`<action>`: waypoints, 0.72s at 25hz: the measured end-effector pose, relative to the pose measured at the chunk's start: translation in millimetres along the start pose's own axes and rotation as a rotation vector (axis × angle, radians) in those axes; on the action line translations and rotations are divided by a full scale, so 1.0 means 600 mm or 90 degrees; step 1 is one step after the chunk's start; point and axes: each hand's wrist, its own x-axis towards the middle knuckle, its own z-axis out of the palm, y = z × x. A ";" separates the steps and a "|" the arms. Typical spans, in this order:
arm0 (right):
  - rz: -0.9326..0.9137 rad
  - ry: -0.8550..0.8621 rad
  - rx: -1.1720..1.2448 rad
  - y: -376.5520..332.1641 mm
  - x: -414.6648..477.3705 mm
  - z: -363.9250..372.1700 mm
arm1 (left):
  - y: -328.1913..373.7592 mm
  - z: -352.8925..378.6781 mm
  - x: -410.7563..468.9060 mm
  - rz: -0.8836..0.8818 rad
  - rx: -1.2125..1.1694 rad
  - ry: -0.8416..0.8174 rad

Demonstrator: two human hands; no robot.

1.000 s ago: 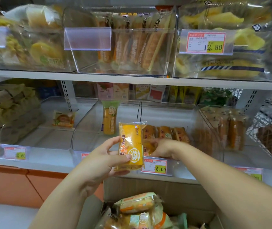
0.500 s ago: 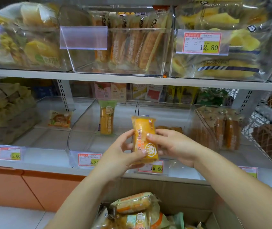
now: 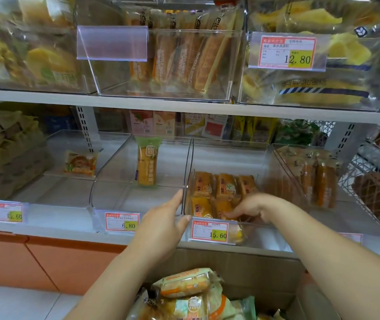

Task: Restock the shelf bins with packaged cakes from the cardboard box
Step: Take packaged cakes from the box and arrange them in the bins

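Nearest, below the centre bin (image 3: 185, 181): cardboard box (image 3: 230, 266) with loose packaged cakes (image 3: 184, 282) piled in it. Left hand (image 3: 161, 225) was at that bin's front-left corner, fingers straight, against the clear wall, holding nothing. Right hand (image 3: 246, 209) reached inside the bin's front, fingers laid on a yellow front-row pack (image 3: 221, 209); pinching or just pressing, could not tell. Toward the bin's rear, a back row of packs (image 3: 226, 184) stood upright. Judged: packs light, soft sponge, slick crinkly film, easily squashed; best taken across the long sides, loose grip.
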 end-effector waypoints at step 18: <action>-0.316 -0.010 -0.354 0.154 -0.126 0.141 | -0.073 0.096 -0.105 0.076 0.126 -0.217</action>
